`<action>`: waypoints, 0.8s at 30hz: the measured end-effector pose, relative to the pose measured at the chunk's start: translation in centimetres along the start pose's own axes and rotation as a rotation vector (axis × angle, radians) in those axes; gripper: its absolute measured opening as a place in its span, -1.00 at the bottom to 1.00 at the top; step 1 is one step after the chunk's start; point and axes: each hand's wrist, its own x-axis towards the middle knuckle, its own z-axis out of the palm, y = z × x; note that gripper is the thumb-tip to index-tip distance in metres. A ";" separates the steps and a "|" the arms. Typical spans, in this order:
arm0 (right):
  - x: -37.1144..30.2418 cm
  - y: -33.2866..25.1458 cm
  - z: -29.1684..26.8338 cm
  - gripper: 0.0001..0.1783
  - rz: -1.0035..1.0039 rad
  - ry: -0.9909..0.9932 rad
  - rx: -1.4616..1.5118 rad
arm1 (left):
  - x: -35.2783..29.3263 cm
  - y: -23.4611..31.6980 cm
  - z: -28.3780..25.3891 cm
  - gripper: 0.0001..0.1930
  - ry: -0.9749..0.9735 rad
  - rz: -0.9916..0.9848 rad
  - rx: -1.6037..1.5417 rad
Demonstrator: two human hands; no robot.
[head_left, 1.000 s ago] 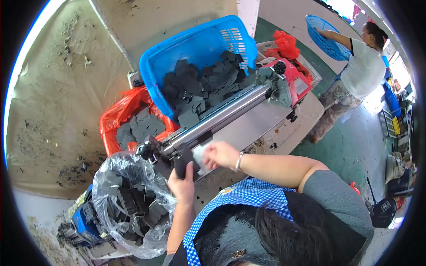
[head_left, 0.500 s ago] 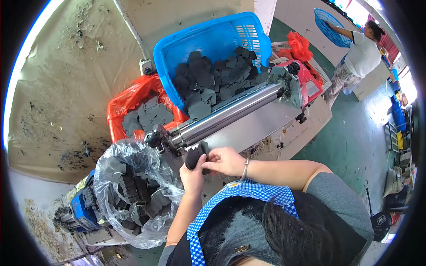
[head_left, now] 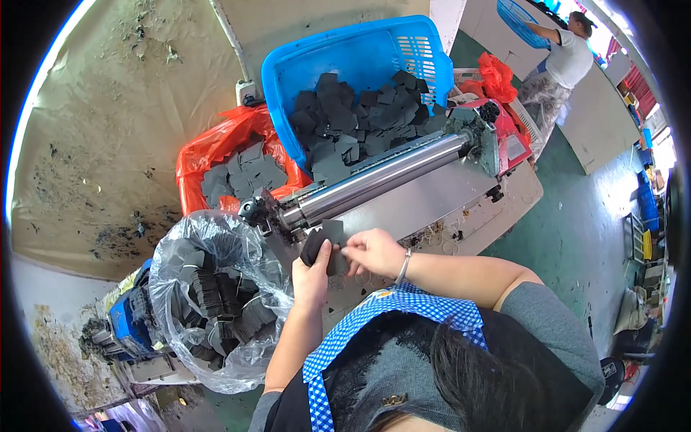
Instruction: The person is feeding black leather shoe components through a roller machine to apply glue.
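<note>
My left hand (head_left: 311, 281) grips a small stack of dark, flat cut pieces (head_left: 314, 247), its thumb pressed along their near side. A greyer flat piece (head_left: 333, 232) stands up beside the stack. My right hand (head_left: 380, 253), with a bracelet at the wrist, pinches at that piece's right edge; the exact fingertip contact is small and hard to make out. Both hands are just in front of a machine with a long shiny metal roller (head_left: 385, 178) and a smooth metal plate (head_left: 403, 205).
Behind the roller a blue plastic basket (head_left: 288, 65) holds many dark pieces. A red bag (head_left: 194, 169) and a clear plastic bag (head_left: 169, 288) on the left hold more. Rubber bands (head_left: 450, 241) lie near the plate. At the far right a person (head_left: 572, 61) carries a blue basket (head_left: 522, 25).
One flat piece now stands apart from the fanned stack in my left hand. My right hand has shifted slightly right and up. The other person has moved, and the view has tilted a little.
</note>
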 end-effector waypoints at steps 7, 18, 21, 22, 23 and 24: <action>2.7 0.6 -3.4 -0.70 0.212 0.349 0.594 | -0.3 1.5 0.3 -0.75 0.085 0.213 -0.013; 2.2 0.5 -3.3 -0.74 0.337 0.177 0.455 | -0.1 0.7 0.1 -0.79 0.092 -0.014 0.023; 3.3 0.5 -3.4 -0.73 0.253 0.329 0.594 | -0.3 0.0 0.4 -0.79 0.063 0.064 0.054; 2.7 0.1 -2.5 -0.75 0.123 0.302 0.381 | 0.0 -0.7 0.1 -0.79 0.041 0.151 0.086; 1.7 -0.2 -1.5 -0.77 -0.006 0.274 0.167 | 0.5 -1.6 -0.2 -0.82 0.107 0.357 0.305; 0.4 -0.3 -0.2 -0.82 -0.170 0.222 0.048 | 0.6 -2.2 -0.9 -0.86 0.119 0.407 0.451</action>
